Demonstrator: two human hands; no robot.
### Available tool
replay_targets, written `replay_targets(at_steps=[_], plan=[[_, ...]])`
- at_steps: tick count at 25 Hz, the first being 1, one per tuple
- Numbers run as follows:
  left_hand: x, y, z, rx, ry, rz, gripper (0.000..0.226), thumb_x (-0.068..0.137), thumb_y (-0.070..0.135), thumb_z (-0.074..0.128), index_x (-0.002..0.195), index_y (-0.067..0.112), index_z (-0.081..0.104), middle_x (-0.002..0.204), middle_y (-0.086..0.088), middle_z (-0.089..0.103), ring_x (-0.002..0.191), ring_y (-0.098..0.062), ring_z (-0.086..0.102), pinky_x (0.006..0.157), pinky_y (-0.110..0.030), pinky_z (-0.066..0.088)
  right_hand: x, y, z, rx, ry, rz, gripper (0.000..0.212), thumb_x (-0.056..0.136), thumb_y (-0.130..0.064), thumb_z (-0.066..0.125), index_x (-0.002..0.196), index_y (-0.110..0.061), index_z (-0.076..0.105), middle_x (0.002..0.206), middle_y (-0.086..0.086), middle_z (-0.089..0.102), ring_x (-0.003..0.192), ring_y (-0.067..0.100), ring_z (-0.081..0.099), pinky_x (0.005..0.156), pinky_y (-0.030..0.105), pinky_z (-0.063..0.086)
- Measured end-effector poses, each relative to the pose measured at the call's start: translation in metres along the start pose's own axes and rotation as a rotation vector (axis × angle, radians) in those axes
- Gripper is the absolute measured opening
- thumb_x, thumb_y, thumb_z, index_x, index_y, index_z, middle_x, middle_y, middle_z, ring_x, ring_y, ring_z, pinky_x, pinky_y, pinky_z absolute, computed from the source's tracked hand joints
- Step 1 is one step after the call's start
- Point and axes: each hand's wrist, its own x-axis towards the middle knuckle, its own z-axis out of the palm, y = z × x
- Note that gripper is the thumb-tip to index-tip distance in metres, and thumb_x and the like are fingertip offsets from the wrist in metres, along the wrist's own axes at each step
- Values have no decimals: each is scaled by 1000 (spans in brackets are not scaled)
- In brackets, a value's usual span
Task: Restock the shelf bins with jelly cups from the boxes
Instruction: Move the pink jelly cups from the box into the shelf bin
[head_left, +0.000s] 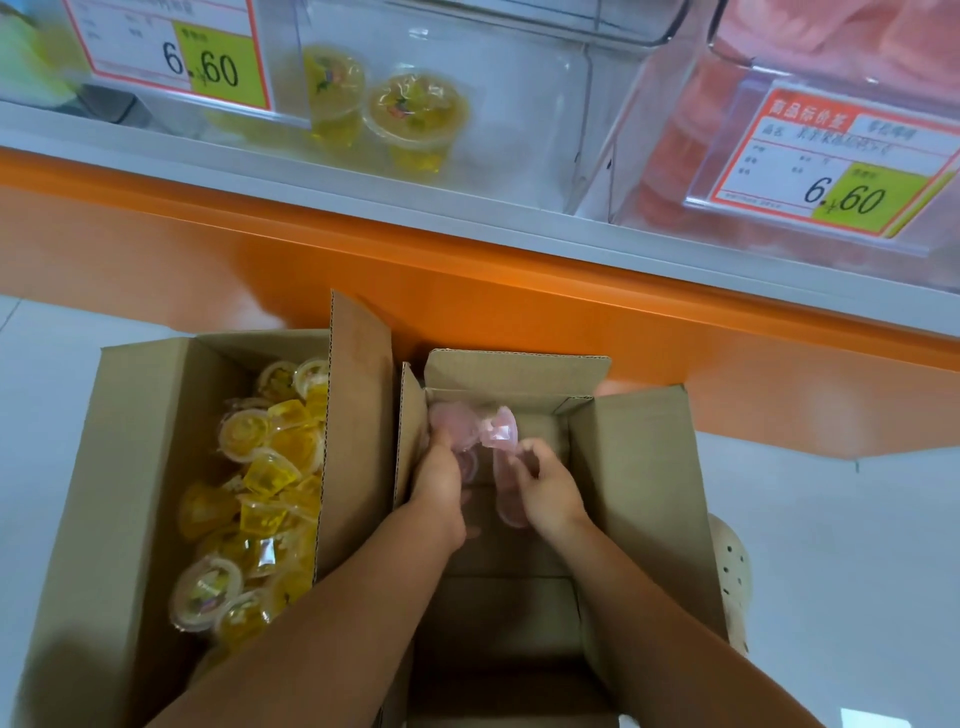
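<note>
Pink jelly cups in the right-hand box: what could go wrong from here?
The left hand and right hand each grip pink jelly cups in a bunch; one may slip on the lift. The box's upright flap could snag a wrist. The near-empty bin holds yellow cups, so pink ones might be misplaced there.

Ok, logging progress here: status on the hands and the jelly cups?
In right box, left hand and right hand grip pink jelly cups. Nothing blocking.

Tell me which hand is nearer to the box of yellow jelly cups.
Left. The left hand is inside the pink-cup box, by the wall beside the yellow-cup box; the right hand is farther right in that same box.
</note>
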Motion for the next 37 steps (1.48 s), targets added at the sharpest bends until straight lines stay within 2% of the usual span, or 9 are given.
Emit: replay_targets(at_steps=[4,8,14,19,22,26,30,34,37], plan=[[-3,0,-4,71,-98,-13,55,92,69,45,136,38,55,140,-2,50,132,-34,42,104,-68,29,-27,-4,-10,308,-195,53,6,95,-24,58,94,-21,63,99,5,69,92,20,66,78,28,53],[-8,-3,-3,83,-141,-108,62,85,69,57,120,19,64,118,-20,66,103,-41,61,93,-62,47,-38,-30,-15,567,-370,105,14,97,-23,54,103,-18,65,97,11,71,86,25,69,75,35,56],[-15,-6,-7,-185,-11,-46,32,97,35,61,118,11,57,107,-18,61,86,-28,66,60,-35,61,4,-50,-39,125,-66,-40,24,100,-28,45,111,-24,67,105,-3,68,94,13,63,82,28,52],[-32,-22,-22,-217,-57,-116,37,102,40,49,109,7,64,69,-12,68,61,-17,62,47,-23,50,33,-36,3,-339,-323,-300,55,92,-27,61,140,-42,40,141,0,39,130,20,39,109,40,37],[-40,-26,-34,-219,-105,-137,40,102,44,47,96,8,63,67,-9,67,59,-16,60,47,-22,47,33,-36,28,-457,-325,-296,73,81,-45,68,142,-46,27,136,3,28,129,27,30,105,48,38],[-48,-26,-44,-169,-139,-162,40,102,45,46,92,10,63,75,-10,68,59,-16,63,49,-21,50,32,-38,32,-557,-238,-351,64,77,-41,70,131,-36,36,127,3,34,121,27,36,98,46,42],[-55,-26,-43,-150,-145,-163,47,102,48,44,110,7,67,88,-14,72,67,-17,65,51,-23,53,38,-44,36,-748,-226,-327,57,85,-42,62,134,-24,40,133,6,42,123,29,39,96,47,44],[-54,-30,-46,-129,-100,-163,54,99,53,47,122,7,63,105,-19,73,85,-25,71,54,-29,58,36,-42,43,-932,-231,-303,50,89,-28,60,136,-32,44,139,9,30,130,34,28,97,45,43],[-50,-33,-47,-130,-99,-139,50,100,51,47,121,7,61,109,-22,72,95,-31,72,71,-38,62,34,-36,38,-903,-218,-225,35,92,-29,58,126,-25,55,143,8,29,133,35,26,101,44,41]])
